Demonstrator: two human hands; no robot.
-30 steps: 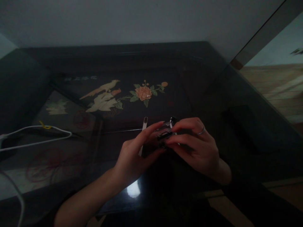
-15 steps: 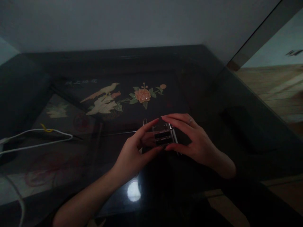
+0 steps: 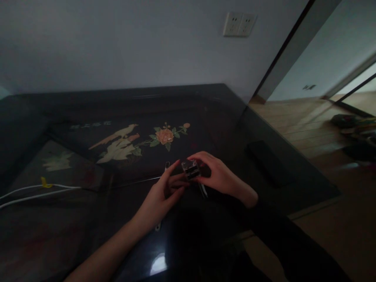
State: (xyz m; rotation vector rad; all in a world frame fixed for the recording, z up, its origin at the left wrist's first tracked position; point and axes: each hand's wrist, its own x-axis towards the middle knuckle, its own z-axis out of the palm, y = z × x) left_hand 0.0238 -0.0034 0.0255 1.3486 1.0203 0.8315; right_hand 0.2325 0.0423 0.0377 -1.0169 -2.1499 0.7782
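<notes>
A big dark lacquered table under a sheet of glass (image 3: 88,219) fills the room's corner, its top inlaid with a pale bird and an orange flower (image 3: 164,135). Behind it runs a grey wall, and up there sits a white double wall socket (image 3: 239,24). Off to the left, a thin white cable with a yellow tie (image 3: 38,187) trails across the glass. On the right side of the table lies a flat black rectangular object (image 3: 268,164), well apart from the hands.

Now to the middle: both hands meet just above the glass. The left hand (image 3: 164,192) has its fingers curled in close, tips touching a small clear box with dark contents (image 3: 190,171). The right hand (image 3: 219,177) wraps over the box from the other side, fingers closed on it. It's dim, so what's inside I can't make out. A slim silvery strip (image 3: 167,165) peeks out just behind the left fingertips.
</notes>
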